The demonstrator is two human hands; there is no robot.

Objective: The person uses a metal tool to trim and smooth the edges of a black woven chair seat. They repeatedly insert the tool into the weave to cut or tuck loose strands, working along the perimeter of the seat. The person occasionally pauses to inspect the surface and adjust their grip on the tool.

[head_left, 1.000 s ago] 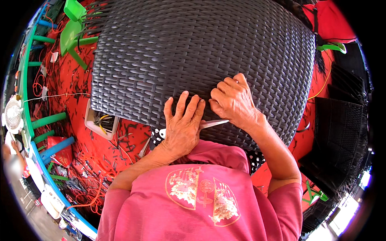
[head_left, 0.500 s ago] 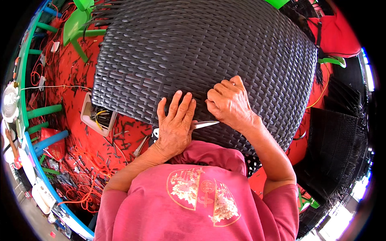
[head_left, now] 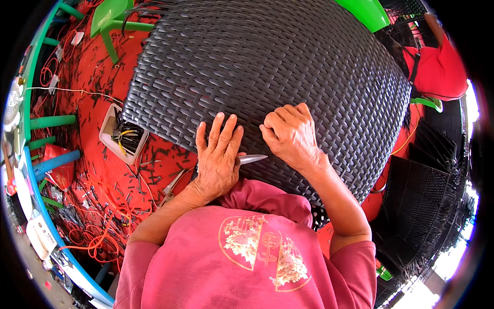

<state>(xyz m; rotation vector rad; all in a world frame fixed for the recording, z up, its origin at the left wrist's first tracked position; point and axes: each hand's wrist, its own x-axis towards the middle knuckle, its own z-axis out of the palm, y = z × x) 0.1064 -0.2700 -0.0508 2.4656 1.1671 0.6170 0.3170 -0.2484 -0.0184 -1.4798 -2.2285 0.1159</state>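
A large dark grey woven wicker panel [head_left: 278, 62] spreads in front of me, its near edge by my lap. My left hand [head_left: 218, 152] lies flat near that edge, fingers stretched out and slightly apart. From under its thumb side a pointed metal blade [head_left: 253, 159] sticks out to the right. The blade's handle is hidden, and I cannot tell whether the thumb pins it. Just to the right, my right hand [head_left: 292, 133] is closed, knuckles up, low over the weave. Whatever its fingers may hold is hidden.
A whitish bin [head_left: 109, 135] of dark scraps and a yellow-handled tool stands left on the red floor [head_left: 92, 103], amid cut strips and orange cord [head_left: 98, 237]. A green chair [head_left: 110, 18] is at far left. At right are dark woven pieces [head_left: 417, 190] and a red-clothed person [head_left: 440, 69].
The view has shifted slightly. My left hand stays flat and the blade shows beside it, a little lower in its tilt. My right hand remains closed over nearly the same spot.
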